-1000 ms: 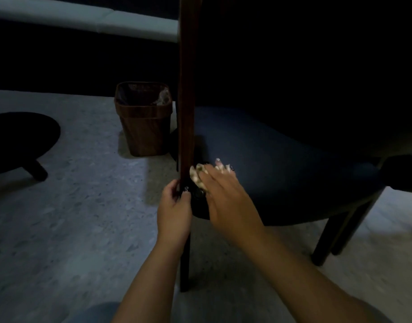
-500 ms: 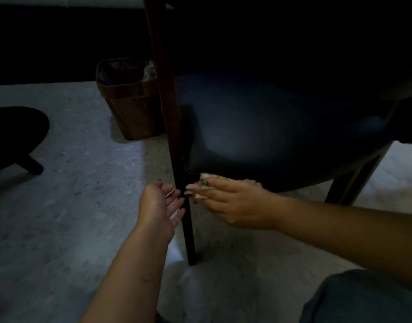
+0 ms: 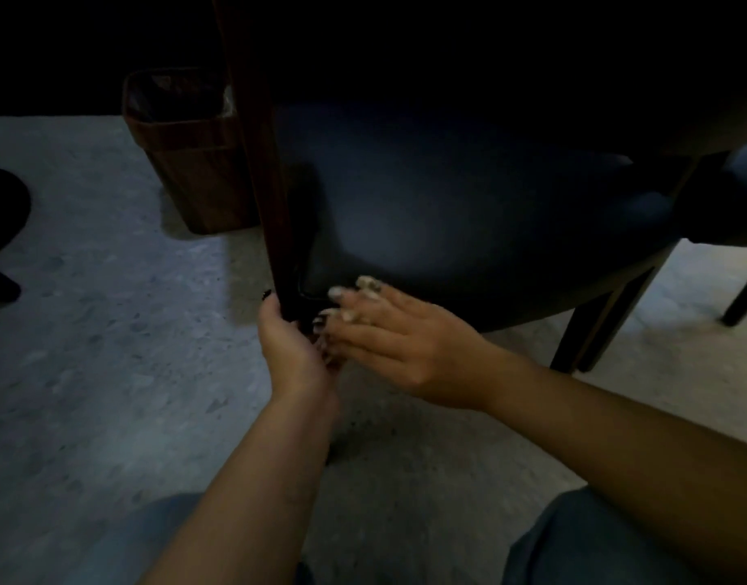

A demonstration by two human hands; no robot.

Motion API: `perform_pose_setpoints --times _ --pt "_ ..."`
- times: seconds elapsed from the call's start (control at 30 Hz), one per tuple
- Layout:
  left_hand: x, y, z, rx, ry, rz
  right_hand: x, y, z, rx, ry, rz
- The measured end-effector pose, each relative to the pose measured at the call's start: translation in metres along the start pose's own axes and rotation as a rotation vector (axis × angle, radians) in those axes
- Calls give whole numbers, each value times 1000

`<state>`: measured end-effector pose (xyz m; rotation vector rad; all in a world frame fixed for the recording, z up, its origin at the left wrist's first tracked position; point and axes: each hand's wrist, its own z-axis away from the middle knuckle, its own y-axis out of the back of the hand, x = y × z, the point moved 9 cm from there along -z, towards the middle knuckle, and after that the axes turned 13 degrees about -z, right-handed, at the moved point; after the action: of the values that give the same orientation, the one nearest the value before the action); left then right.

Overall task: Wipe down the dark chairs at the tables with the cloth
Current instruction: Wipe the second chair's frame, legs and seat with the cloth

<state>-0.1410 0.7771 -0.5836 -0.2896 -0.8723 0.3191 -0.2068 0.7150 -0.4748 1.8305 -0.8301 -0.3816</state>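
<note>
A dark chair with a navy padded seat (image 3: 468,213) fills the upper right of the view. Its dark wooden upright (image 3: 257,162) runs down the middle left. My left hand (image 3: 289,344) grips this upright just below seat height. My right hand (image 3: 401,344) presses a pale cloth (image 3: 365,287) against the seat's front left edge, fingers stretched over it. Only small bits of the cloth show between and past my fingertips; the rest is hidden under my hand.
A brown waste bin (image 3: 190,149) with a liner stands on the grey speckled floor left of the upright. A black round stool base (image 3: 0,230) sits at the far left edge. Two more chair legs (image 3: 603,327) stand at right. My knees show at the bottom.
My left hand, open beside the upright half a second ago, has closed round it again. My right hand has shifted slightly along the seat edge with the cloth. The view has dropped lower.
</note>
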Motion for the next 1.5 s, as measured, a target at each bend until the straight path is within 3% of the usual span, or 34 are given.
perform_pose_setpoints --times 0.13,0.23,0.33,0.43,0.5,0.63,0.8,0.9,1.0,1.1,1.23,1.5 --pt "-5 -9 6 27 -70 42 37 32 -16 314 -450 -219" --pt "3 -26 12 -61 -248 130 43 8 -48 165 -598 -270" --pt "4 -36 19 -87 -360 113 45 3 -40 95 -574 -294" --pt "-17 -51 16 -180 -145 173 60 24 6 156 -534 -251" --pt "-26 -51 13 -140 -70 141 81 42 53 220 -619 -203" --pt "-26 -55 16 -131 -97 131 99 57 81 317 -754 -204" --pt "-34 -78 23 -313 -147 72 73 38 23 289 -599 -245" --pt "-54 -99 34 -364 -87 -4 82 44 51 253 -582 -260" --pt "-74 -112 41 -293 7 -29 110 62 111 328 -676 -221" --pt "-77 -114 39 -235 22 6 146 82 170 357 -832 -113" --pt "-75 -114 36 -296 -16 -68 192 100 227 396 -1135 -49" --pt "-75 -111 34 -377 -1 -240 246 114 300 950 -1793 -235"
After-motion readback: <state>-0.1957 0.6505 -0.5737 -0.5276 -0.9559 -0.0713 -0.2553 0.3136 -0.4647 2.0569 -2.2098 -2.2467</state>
